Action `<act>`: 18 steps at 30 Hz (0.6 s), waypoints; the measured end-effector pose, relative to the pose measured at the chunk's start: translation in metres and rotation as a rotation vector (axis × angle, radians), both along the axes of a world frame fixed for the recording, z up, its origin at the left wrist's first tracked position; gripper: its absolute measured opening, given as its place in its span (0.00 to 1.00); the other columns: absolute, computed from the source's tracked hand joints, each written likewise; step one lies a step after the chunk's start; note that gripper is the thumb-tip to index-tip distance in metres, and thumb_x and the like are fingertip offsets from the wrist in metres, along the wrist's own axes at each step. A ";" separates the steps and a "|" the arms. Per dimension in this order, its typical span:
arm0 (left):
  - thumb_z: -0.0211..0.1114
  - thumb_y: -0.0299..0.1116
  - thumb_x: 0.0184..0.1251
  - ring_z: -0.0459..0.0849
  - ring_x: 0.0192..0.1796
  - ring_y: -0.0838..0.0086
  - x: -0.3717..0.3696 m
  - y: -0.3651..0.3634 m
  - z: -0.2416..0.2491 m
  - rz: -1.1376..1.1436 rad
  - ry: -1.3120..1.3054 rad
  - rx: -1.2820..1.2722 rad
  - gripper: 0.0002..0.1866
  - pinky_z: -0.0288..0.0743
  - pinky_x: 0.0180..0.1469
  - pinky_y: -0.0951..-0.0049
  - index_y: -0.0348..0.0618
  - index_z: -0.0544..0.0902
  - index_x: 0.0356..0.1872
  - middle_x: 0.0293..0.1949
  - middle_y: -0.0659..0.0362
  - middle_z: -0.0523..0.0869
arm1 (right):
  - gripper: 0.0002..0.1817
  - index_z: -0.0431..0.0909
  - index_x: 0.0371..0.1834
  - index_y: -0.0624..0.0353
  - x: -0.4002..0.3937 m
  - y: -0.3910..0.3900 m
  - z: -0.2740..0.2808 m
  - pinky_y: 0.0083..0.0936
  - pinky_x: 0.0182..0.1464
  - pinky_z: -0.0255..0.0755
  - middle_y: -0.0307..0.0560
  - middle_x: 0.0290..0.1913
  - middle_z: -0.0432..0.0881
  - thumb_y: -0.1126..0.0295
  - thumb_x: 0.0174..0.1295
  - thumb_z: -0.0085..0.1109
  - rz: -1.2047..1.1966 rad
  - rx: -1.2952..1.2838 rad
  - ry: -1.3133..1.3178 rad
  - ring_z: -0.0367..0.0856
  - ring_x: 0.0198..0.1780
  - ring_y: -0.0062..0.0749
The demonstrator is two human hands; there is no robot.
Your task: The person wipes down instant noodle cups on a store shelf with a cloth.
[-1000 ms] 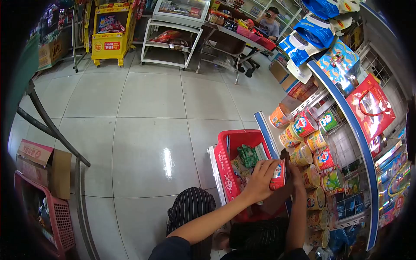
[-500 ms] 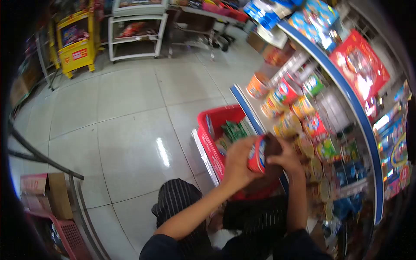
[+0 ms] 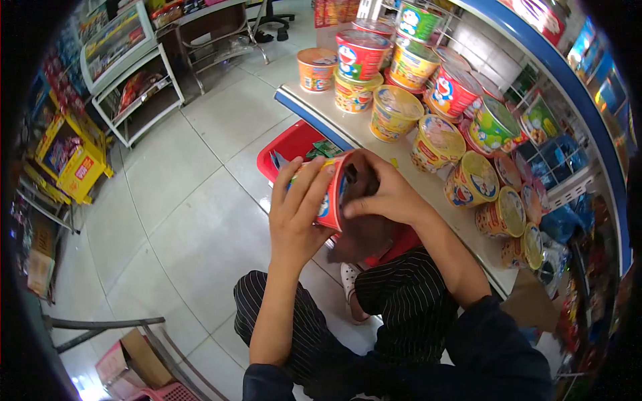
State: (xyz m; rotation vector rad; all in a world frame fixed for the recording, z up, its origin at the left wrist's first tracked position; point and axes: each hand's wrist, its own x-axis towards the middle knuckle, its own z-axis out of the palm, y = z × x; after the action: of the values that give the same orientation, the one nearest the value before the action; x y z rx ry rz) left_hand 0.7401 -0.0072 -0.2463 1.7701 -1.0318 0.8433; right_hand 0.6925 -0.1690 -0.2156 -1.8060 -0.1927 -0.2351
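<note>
Noodle cup tilted, gripped between left hand and right hand.

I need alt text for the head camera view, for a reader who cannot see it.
A crouching person holds a red noodle cup on its side in the left hand, while the right hand wipes it with a dark cloth. Beside them, a shelf carries many colourful cups, and a red basket stands on the tiled floor.

Glossy floor tiles; red plastic basket; printed noodle cup.
</note>
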 end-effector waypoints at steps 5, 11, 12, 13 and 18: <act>0.69 0.30 0.39 0.71 0.56 0.58 0.000 -0.006 -0.011 -0.018 0.081 -0.114 0.32 0.65 0.57 0.61 0.41 0.72 0.52 0.53 0.53 0.75 | 0.26 0.72 0.46 0.62 0.004 0.001 0.000 0.20 0.51 0.66 0.43 0.42 0.77 0.64 0.44 0.70 -0.083 0.276 0.156 0.74 0.45 0.24; 0.69 0.34 0.46 0.74 0.53 0.66 -0.011 0.011 -0.135 -0.128 0.884 -0.184 0.27 0.67 0.55 0.66 0.41 0.74 0.51 0.52 0.55 0.77 | 0.17 0.74 0.43 0.58 -0.005 -0.004 0.010 0.20 0.44 0.71 0.41 0.40 0.79 0.57 0.60 0.54 0.211 0.843 0.424 0.78 0.39 0.22; 0.69 0.35 0.46 0.75 0.51 0.66 -0.013 0.009 -0.128 -0.149 0.947 -0.304 0.26 0.67 0.54 0.68 0.40 0.75 0.50 0.50 0.56 0.78 | 0.17 0.74 0.44 0.58 -0.002 0.001 0.005 0.21 0.44 0.71 0.41 0.40 0.79 0.57 0.60 0.54 0.175 0.811 0.401 0.78 0.40 0.22; 0.70 0.36 0.46 0.76 0.50 0.67 -0.015 0.006 -0.120 -0.170 1.007 -0.429 0.25 0.68 0.53 0.69 0.40 0.76 0.48 0.49 0.57 0.79 | 0.17 0.73 0.45 0.58 -0.001 0.004 0.004 0.21 0.44 0.71 0.42 0.41 0.79 0.57 0.60 0.54 0.141 0.774 0.377 0.78 0.40 0.23; 0.70 0.39 0.45 0.76 0.48 0.70 -0.011 -0.021 0.001 -0.055 0.653 -0.567 0.28 0.69 0.52 0.68 0.34 0.75 0.46 0.44 0.56 0.79 | 0.19 0.70 0.50 0.59 -0.003 -0.002 0.010 0.25 0.48 0.71 0.43 0.45 0.78 0.59 0.60 0.53 0.349 0.902 0.430 0.77 0.44 0.27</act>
State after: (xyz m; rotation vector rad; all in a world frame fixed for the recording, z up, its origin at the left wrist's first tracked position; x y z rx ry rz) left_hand 0.7292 -0.0280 -0.2451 1.3644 -0.3558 0.4059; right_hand 0.6895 -0.1706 -0.2052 -0.8698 -0.0695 0.2863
